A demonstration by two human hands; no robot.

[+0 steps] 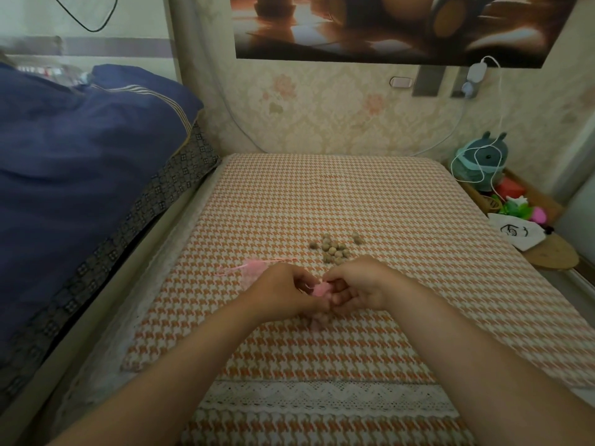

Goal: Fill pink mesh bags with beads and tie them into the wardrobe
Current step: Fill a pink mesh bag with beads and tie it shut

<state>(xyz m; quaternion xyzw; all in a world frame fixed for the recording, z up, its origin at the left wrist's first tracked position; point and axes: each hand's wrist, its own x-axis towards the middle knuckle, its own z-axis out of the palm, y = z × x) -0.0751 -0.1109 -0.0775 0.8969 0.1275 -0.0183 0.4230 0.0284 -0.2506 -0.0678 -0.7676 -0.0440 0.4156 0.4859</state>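
Can't see much of the bag, fingers cover most of it

The pink mesh bag (pixel 320 289) only peeks out as a small pink patch between the left hand (pixel 286 292) and right hand (pixel 357 289), both pinching it, so its mouth and contents are hidden. A second pink bag (pixel 252 268) lies just left of the left hand, with its near right part behind the knuckles. The beads (pixel 335 249) just beyond the hands are too small and blurry to count. Both forearms run off the near edge. The poster (pixel 386 27) on the far wall is cut by the top edge and the blue quilt (pixel 80 156) by the left edge. The bright bits (pixel 521 209) at the right are too small to name.
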